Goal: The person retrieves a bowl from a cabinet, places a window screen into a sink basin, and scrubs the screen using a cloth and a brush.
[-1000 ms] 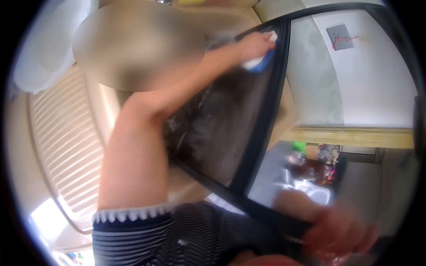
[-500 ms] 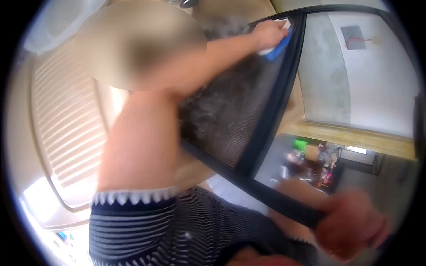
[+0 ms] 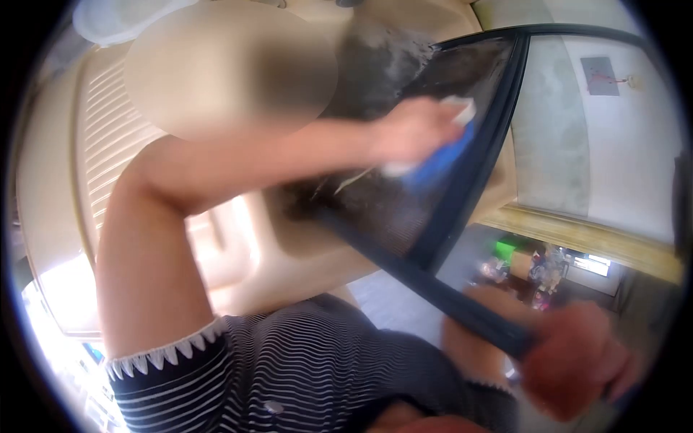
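Observation:
My left hand (image 3: 419, 133), blurred by motion, is closed on a blue and white cloth or brush (image 3: 442, 162); its exact kind is unclear. The thing lies against the dark wet panel (image 3: 397, 209) of a black-framed screen (image 3: 476, 187), beside the middle bar. At the lower right my right hand (image 3: 574, 361) is wrapped round the end of the lower frame bar. The screen stands tilted over a beige tub.
A ribbed beige surface (image 3: 108, 130) runs along the left. Dark wet patches mark the tub behind the panel. A grey plate with red marks (image 3: 600, 76) shows at the upper right. Several small items, one green (image 3: 504, 251), lie beyond the frame. A blurred oval covers the upper left.
My left hand has moved down the panel with the blue and white thing, after shifting slightly up and right. The screen appears farther right in view. My right hand keeps its hold.

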